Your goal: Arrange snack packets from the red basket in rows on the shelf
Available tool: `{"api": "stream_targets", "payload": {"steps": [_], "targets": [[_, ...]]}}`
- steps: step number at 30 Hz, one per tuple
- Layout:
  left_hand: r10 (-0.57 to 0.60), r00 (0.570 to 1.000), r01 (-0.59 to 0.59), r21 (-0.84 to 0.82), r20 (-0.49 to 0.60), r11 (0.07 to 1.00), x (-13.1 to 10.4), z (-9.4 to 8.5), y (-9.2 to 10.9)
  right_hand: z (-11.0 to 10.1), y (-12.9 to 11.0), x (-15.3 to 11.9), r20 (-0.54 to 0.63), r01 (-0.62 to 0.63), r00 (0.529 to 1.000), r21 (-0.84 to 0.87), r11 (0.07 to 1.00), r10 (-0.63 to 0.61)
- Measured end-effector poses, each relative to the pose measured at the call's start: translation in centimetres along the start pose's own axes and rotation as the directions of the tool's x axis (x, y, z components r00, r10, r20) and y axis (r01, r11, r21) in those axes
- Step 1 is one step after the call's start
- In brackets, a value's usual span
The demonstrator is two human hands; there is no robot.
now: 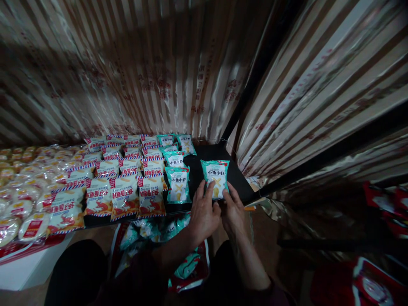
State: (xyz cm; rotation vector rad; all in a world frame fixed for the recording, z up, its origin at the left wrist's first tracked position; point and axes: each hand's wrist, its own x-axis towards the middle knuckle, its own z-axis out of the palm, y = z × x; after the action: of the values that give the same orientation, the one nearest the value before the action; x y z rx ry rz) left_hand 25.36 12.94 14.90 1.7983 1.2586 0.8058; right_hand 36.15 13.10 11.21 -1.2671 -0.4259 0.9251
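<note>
A green and white snack bag (216, 173) lies on the right part of the black shelf (204, 152), with its printed face up. My left hand (204, 212) is at its lower left, fingers spread and fingertips on the bag. At its lower right, my right hand (233, 210) touches the edge with its fingers bent around the corner. Left of this bag, a column of similar green bags (177, 185) runs back along the shelf. Beyond that column are rows of striped-edge snack bags (124, 197).
Round wrapped cakes (33, 227) cover the shelf's left end. Below the shelf, between my knees, a red bag (204, 272) holds more green packs. Pleated curtains (159, 76) hang behind, and a dark bar (318, 157) slants along the right. Red packages (376, 289) sit at lower right.
</note>
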Motion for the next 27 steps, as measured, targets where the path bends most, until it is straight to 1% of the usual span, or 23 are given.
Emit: {"api": "stream_targets", "payload": {"steps": [3,6,10,13,19,27], "targets": [[-0.032,0.998,0.031,0.033,0.048,0.999,0.8,-0.1,0.5,0.3,0.4,1.3,0.007,0.019,1.0,0.008,1.0,-0.019],[-0.093,0.993,0.089,0.065,0.076,0.994,1.8,-0.3,1.1,0.8,0.6,2.6,0.025,0.032,0.999,0.009,0.999,-0.032],[-0.149,0.987,0.145,0.076,0.053,0.986,3.5,-0.3,1.5,1.8,0.7,4.3,0.051,0.069,0.996,-0.005,0.998,-0.069],[-0.177,0.984,0.175,0.065,0.024,0.982,4.4,-0.1,1.4,2.4,0.6,5.4,0.067,0.066,0.996,0.01,0.998,-0.066],[-0.17,0.985,0.169,0.065,0.006,0.983,5.1,0.1,1.0,3.0,1.1,6.9,0.069,0.031,0.997,-0.025,0.999,-0.029],[-0.172,0.985,0.173,0.036,-0.025,0.984,7.0,0.1,0.6,4.6,1.7,8.9,0.099,0.084,0.992,-0.008,0.996,-0.083]]}}
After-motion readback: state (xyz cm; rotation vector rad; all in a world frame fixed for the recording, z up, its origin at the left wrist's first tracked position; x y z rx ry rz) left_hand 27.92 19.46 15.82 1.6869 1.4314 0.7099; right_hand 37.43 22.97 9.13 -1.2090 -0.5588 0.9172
